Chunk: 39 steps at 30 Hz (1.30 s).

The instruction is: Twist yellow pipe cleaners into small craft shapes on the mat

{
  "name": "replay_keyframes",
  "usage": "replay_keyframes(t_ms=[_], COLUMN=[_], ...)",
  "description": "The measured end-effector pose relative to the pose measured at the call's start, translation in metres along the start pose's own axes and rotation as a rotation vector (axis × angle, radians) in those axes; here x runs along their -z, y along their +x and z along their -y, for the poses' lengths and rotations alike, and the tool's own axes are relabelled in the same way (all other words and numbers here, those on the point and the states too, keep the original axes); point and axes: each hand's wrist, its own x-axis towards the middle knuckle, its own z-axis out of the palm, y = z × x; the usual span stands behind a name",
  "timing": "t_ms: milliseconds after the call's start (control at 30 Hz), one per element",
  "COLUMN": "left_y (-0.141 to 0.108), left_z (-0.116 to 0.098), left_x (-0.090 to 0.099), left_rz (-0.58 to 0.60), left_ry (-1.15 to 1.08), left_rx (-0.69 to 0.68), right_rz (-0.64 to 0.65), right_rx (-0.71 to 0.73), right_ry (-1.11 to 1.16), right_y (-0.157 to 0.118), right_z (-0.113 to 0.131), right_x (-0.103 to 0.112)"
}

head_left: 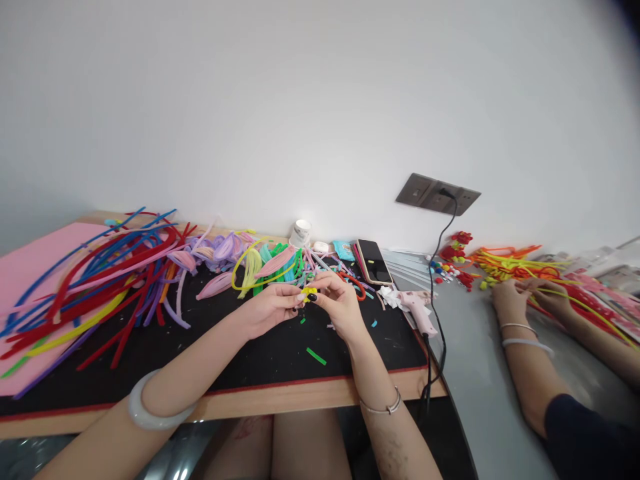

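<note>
Over the black mat (240, 363), my left hand (273, 310) and my right hand (337, 303) meet around a small yellow piece (309, 293). Fingertips of both hands pinch it from either side. Its exact shape is too small to tell. Below it on the mat lies a short green strip (316, 357). Behind my hands are a bundle of green fuzzy stems (280, 263), a pale yellow bundle (250, 270) and a pink bundle (275, 262).
Long red, blue and purple stems (115, 273) cover the left side. A white cup (301, 233), a phone (374, 261) and a corded pink glue gun (419, 312) stand or lie behind and right. Another person's hands (510, 300) work at the grey table (480, 373).
</note>
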Motion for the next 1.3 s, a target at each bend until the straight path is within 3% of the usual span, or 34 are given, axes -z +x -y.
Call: replay_keyframes(t_ms=[367, 633, 1033, 1300], left_y=[0.0, -0.002, -0.001, -0.001], left_z=[0.0, -0.002, 0.0, -0.001], left_x=[-0.006, -0.012, -0.011, -0.009], left_rz=[-0.043, -0.082, -0.072, -0.071], left_ry=[-0.084, -0.11, -0.098, -0.06], left_rx=[-0.032, -0.045, -0.047, -0.046], right_rz=[-0.103, -0.07, -0.047, -0.051], right_rx=[0.124, 0.21, 0.216, 0.123], right_ry=[-0.112, -0.311, -0.349, -0.246], right_y=[-0.002, -0.003, -0.003, -0.001], right_z=[-0.001, 0.0, 0.003, -0.001], right_x=[-0.001, 0.0, -0.001, 0.005])
